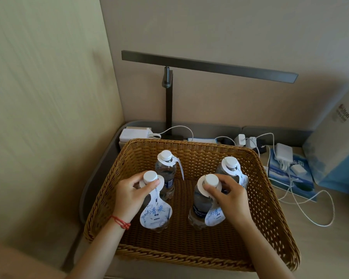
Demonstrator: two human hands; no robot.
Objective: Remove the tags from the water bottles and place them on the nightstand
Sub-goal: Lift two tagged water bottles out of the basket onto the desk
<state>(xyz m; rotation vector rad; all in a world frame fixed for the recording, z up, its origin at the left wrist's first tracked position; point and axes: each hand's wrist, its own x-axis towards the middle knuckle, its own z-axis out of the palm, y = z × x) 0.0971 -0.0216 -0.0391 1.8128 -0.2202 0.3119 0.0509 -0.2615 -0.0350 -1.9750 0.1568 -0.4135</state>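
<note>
The left hand point(129, 195) pinches the neck of the near-left bottle point(155, 204) at the basket's point(270, 208) seven o'clock; the right hand point(228, 196) seemingly grips the five o'clock bottle point(199, 208) likewise. All four tags, including ones at eleven point(179, 168) and one o'clock point(242, 179), remain on; none removed.

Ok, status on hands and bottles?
Left hand and right hand each grip a near bottle's neck. Four tagged bottles in basket. Nothing blocking.

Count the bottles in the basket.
4, all tagged: front-left bottle held by left hand, front-right bottle by right hand, back-left bottle, back-right bottle. None seem hidden.
</note>
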